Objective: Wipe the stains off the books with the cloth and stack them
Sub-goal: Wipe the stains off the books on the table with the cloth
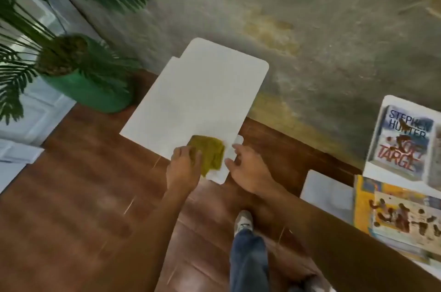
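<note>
We can read "STEPHEN HUNTER" and "SOFT TARGE" on the stained book, well to the right of our hands, with a yellow book splotched with brown stains just below it. Our left hand pinches the olive-green cloth at its near-left corner; the cloth lies crumpled on a white board that stretches up and away from the grip. Our right hand hangs open just right of the cloth, fingers spread over the board's edge. A potted palm in a green pot stands far left. A shoe shows below.
</note>
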Demonstrator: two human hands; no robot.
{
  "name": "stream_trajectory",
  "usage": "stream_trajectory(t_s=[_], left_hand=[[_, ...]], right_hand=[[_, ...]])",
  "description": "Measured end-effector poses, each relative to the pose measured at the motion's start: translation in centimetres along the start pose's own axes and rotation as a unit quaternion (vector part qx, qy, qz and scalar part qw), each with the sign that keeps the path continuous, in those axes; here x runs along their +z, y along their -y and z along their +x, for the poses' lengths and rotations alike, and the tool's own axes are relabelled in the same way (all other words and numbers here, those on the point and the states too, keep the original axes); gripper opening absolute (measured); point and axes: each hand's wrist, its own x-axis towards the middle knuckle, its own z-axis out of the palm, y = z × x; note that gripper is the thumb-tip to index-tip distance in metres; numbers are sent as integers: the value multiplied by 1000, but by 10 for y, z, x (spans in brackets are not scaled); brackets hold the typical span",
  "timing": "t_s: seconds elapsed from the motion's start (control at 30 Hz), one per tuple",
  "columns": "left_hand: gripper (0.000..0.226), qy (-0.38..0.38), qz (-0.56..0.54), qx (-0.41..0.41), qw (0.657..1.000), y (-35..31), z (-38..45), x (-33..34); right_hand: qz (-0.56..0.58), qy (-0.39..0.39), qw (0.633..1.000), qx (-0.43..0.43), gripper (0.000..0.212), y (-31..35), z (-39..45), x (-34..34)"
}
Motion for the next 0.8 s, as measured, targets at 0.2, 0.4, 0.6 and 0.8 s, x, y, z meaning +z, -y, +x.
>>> stream_trajectory(t_s=[0.2,0.4,0.6,0.8], left_hand=[[57,20,-39,-59,997,8,24,14],[57,-13,-66,-74,995,11,29,28],[40,-6,-111,-121,986,16,23,39],[30,-1,-201,-92,975,-3,-10,39]], right_hand=[[16,-5,999,31,64,23,43,31],[7,8,997,72,73,21,65,57],[17,-27,994,103,23,4,66,68],[193,-15,977,89,18,-16,37,35]])
